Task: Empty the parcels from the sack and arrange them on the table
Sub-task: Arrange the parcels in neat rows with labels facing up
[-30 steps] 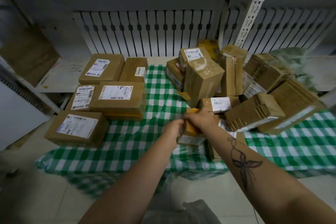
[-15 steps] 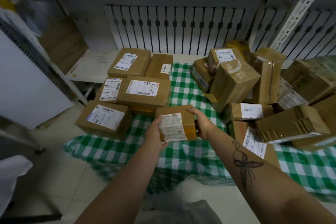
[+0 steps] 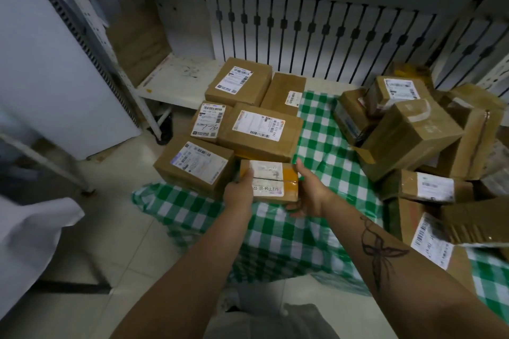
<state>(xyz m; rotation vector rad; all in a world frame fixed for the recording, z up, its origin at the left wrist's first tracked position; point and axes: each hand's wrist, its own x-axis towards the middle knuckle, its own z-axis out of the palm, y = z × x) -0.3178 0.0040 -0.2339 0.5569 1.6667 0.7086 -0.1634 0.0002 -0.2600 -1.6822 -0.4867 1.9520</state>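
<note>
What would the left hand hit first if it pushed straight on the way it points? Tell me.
Probably the big labelled box directly ahead. The left hand grips the small parcel and points at that box's near side; the gap between them is hard to judge.

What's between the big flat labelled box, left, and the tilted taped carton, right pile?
Head view: only a bare strip of green-and-white checked tablecloth separates the flat labelled cardboard box from the tilted taped cardboard carton.
</note>
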